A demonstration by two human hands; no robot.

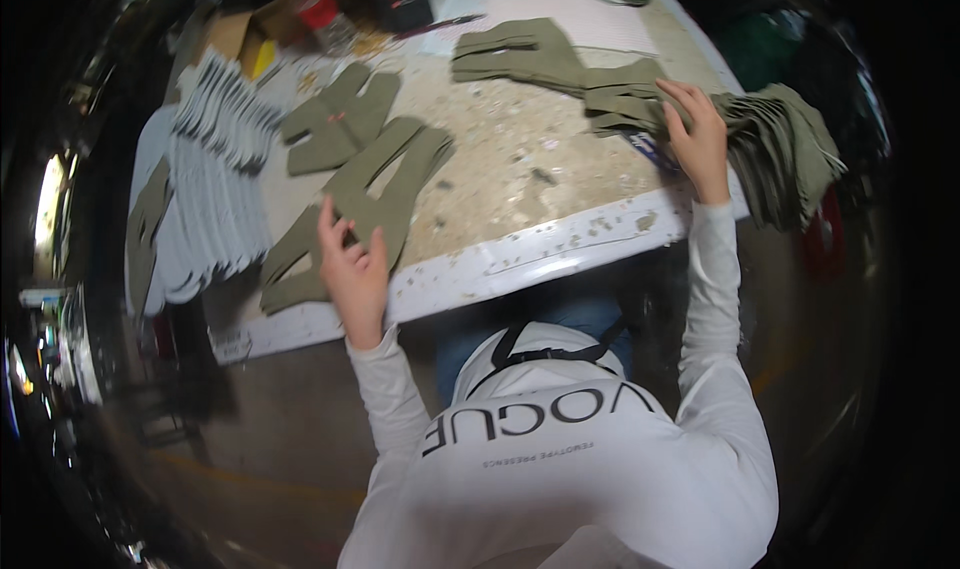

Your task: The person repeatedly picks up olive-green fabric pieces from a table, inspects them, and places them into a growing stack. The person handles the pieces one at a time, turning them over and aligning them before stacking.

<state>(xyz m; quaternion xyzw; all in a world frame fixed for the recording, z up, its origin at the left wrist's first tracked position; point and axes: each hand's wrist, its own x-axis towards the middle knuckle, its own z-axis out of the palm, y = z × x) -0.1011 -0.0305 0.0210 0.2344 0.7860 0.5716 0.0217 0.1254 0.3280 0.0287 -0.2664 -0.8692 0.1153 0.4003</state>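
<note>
My left hand [353, 264] is over an olive-green cut piece [385, 184] with long slots, near the table's front left. Its fingers are apart, and nothing shows in its grip. Beyond it lies another olive piece [340, 119] with a small reddish mark. My right hand [695, 134] reaches to the right edge, fingers extended over a layered stack of olive pieces [625, 91]. The fingertips look to touch or hover just above the stack; which, I cannot tell. A thick row of olive pieces [775, 149] hangs over the right edge beside this hand.
Rows of light grey pieces [215, 204] are piled at the left edge. More olive pieces [520, 54] lie at the far middle. A red-labelled bottle [318, 11], a cardboard box [228, 39] and a black container [402, 7] stand at the back. Scraps dot the worn tabletop [500, 179].
</note>
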